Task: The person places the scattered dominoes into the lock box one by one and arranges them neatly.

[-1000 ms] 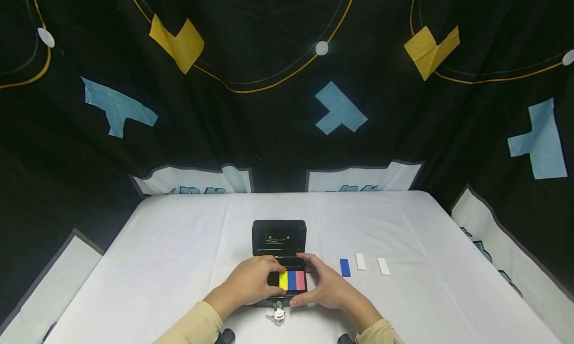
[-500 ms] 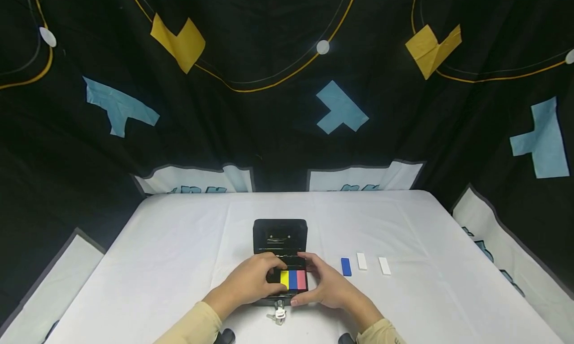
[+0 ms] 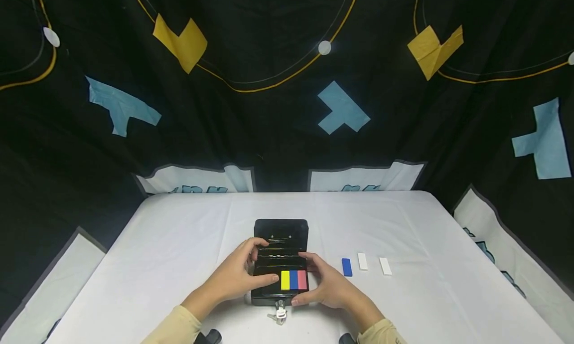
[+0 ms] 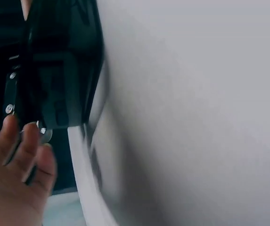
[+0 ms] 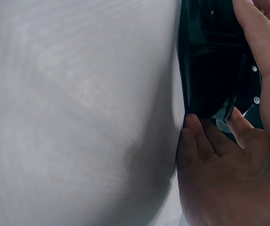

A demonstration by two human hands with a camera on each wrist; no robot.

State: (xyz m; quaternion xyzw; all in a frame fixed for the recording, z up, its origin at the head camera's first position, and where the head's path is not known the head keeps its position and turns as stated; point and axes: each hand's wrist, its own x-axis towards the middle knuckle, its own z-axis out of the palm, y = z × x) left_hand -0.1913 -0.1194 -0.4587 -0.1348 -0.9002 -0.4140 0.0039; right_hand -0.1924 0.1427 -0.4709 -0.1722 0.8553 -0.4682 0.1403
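Observation:
A small black cash box [image 3: 264, 300] stands on the table with its lid [image 3: 284, 229] raised. Inside, at the right, yellow [image 3: 285, 280], blue [image 3: 293, 279] and pink [image 3: 302, 279] blocks lie side by side. My left hand [image 3: 233, 274] hovers at the box's left side, thumb and fingers spread, holding nothing. In the left wrist view its fingers [image 4: 28, 136] are loosely bent near the box. My right hand [image 3: 329, 286] holds the right side of the box, thumb at the front and fingers farther back. Keys [image 3: 280, 314] hang from the front lock.
Right of the box lie a loose blue block [image 3: 347, 267] and two white blocks, one nearer [image 3: 362, 261] and one farther right [image 3: 385, 266]. A white cloth covers the table [image 3: 179, 234]. Behind it hangs a black patterned curtain [image 3: 269, 134].
My left hand has drawn back left from the yellow block, its fingers spreading and lifting toward the hinge side. The right hand keeps its place; the blocks look unmoved.

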